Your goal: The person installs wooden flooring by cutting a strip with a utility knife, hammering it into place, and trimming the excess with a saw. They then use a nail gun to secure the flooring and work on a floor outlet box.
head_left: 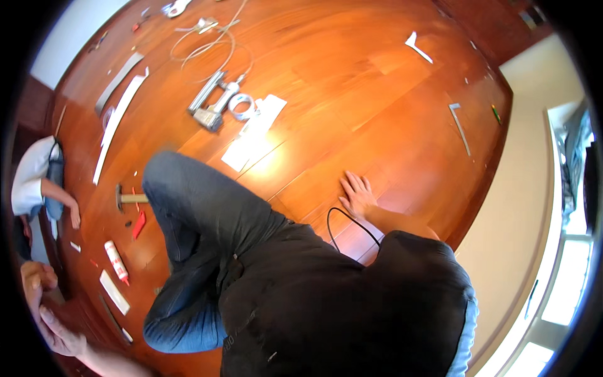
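My right hand (pixel 359 196) rests on the reddish wooden floor (pixel 377 125) with its fingers stretched out and nothing in it. A black cord (pixel 333 220) loops between that hand and my black shirt. At the lower left rim my left hand (pixel 55 323) is raised, its thumb apart from curved fingers; I see nothing in its grasp. Closest to it lie a white flat strip (pixel 114 292) and a white and red sealant tube (pixel 117 262). By my bent knee are a wooden-handled hammer (pixel 130 198) and a red tool (pixel 139 225).
Ahead lie a nail gun (pixel 210 103) with a looped air hose (pixel 232 47), a tape roll (pixel 241 107) and white sheets (pixel 251 135). Long white trim (pixel 119 122) is at left, a metal square (pixel 460 129) at right. Another person (pixel 38 176) leans a hand on the floor.
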Available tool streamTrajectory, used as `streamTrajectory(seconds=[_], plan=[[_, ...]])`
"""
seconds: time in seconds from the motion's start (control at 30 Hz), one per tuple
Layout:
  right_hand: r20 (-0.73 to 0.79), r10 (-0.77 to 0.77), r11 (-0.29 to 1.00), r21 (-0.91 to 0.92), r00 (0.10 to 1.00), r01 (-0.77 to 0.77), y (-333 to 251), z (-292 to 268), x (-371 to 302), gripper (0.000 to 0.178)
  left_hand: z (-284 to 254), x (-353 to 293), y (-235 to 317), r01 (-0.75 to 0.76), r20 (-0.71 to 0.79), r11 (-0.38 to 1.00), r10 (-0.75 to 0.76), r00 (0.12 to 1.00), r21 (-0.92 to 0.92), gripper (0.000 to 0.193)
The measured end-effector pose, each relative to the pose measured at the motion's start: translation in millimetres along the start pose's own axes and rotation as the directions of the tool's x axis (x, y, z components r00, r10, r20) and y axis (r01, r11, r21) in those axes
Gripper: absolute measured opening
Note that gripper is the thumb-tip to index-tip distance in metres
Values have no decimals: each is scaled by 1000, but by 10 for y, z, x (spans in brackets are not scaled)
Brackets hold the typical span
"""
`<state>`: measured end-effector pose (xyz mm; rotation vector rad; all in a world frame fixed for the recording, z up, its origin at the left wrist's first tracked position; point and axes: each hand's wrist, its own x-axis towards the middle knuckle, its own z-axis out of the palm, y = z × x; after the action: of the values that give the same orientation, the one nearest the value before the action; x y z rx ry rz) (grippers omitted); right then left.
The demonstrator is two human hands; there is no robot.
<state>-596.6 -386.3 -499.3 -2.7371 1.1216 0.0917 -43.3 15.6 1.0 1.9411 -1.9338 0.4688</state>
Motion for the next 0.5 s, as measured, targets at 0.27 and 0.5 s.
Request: streamTrajectory(seconds=[0.27, 0.5], plan=[[-6, 114, 993, -13, 994, -114, 285, 148, -445, 65, 561, 1162, 681, -32, 217, 999, 40, 975, -38, 29], [-19, 105, 994, -11, 994, -106, 309, 129, -485, 64, 1395, 2441, 1037, -520, 263, 850, 485, 834, 85, 40]])
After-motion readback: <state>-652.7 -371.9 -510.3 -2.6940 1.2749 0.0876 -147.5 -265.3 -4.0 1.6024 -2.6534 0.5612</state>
